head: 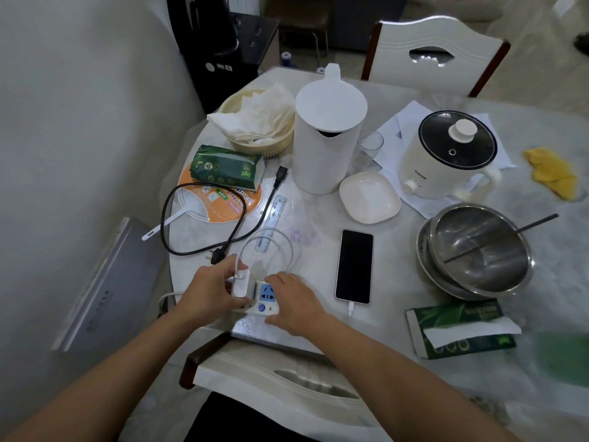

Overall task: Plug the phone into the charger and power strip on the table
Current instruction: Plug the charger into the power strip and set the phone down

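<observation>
While the phone (354,267) lies right of centre, cable already in its lower end, the left hand (213,290) pinches the charger (240,282) over the strip (263,298), lower centre. Right hand (294,303) steadies the strip, fingers curled on it. Next, likely: align prongs, press home.

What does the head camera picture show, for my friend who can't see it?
Two hands work at a power strip near the table's front edge: the left hand holds a white charger at it, and the right hand steadies it. A phone lies face up to the right, a white cable already in its bottom end.
</observation>
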The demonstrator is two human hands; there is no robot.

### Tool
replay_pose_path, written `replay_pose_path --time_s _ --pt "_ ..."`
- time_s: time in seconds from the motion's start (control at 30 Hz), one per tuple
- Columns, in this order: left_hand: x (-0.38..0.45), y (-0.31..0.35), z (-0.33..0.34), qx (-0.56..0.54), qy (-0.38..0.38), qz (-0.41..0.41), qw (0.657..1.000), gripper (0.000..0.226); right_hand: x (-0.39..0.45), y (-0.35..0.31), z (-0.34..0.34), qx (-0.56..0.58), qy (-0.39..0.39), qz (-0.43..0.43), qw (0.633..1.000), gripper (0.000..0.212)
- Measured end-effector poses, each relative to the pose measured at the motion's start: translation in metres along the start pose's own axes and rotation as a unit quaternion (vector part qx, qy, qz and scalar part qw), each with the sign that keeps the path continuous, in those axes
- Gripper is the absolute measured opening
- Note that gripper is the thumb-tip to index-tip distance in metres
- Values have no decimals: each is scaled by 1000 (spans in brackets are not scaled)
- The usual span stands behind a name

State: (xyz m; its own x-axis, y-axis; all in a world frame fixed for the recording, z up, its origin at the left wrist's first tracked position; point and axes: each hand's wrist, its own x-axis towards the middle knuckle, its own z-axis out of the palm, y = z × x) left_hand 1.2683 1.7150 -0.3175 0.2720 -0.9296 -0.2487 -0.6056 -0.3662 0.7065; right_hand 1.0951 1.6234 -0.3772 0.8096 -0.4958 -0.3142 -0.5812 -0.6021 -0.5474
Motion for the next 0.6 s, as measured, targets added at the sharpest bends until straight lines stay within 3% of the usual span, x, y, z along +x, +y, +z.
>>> replay_pose_path --time_s 0.23,0.4,0.5,0.6 --pt "10 15 -3 53 -47 -47 996 60 2 -3 -3 -4 -6 8 1000 78" --pt "7 29 -15 -45 -34 -218 974 90 2 -5 -2 4 -6 16 1000 76" --pt "11 35 -25 -27 -43 -249 967 44 2 -6 -3 0 -9 19 1000 75" --pt "10 36 -18 -35 -54 -271 960 24 2 -7 -2 5 -8 21 1000 75"
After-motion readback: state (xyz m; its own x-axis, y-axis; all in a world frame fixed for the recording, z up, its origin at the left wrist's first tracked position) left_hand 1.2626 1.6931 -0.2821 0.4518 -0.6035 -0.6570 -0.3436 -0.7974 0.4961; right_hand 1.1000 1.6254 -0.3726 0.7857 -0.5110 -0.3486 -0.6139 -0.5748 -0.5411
